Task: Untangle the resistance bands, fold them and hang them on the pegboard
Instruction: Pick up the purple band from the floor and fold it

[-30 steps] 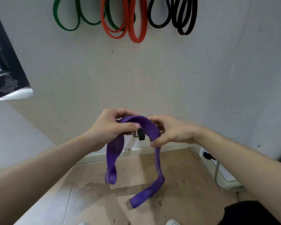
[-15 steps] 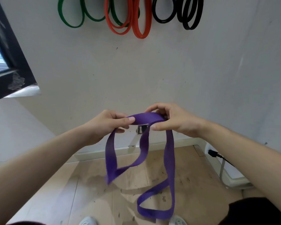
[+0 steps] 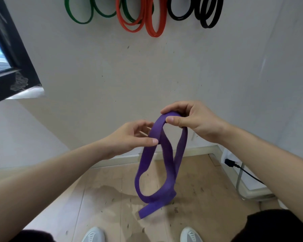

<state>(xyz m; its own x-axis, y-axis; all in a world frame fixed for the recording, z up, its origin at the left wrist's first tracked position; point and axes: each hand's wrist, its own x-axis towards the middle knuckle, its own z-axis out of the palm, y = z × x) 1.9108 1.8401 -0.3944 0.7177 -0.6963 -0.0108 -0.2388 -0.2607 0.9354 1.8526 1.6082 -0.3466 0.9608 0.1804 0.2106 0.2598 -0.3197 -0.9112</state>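
Note:
A wide purple resistance band (image 3: 167, 165) hangs in front of me in several doubled loops, its lowest fold dangling above the floor. My right hand (image 3: 191, 119) pinches the top of the band between thumb and fingers. My left hand (image 3: 131, 137) sits a little lower and to the left, pinching one strand of the same band with thumb and fingertips. Green bands (image 3: 80, 14), orange bands (image 3: 147, 20) and black bands (image 3: 206, 14) hang on the wall at the top of the view; their hooks are out of frame.
A dark window frame (image 3: 9, 55) juts in at the left. A white unit with a black plug and cable (image 3: 234, 166) stands on the floor at the right. The wooden floor (image 3: 98, 198) is scuffed, and my two shoes (image 3: 94, 234) show at the bottom edge.
My right hand has risen and moved right with the top of the band. The long hanging loops have been gathered up into shorter, doubled ones. My left hand has shifted to a lower strand.

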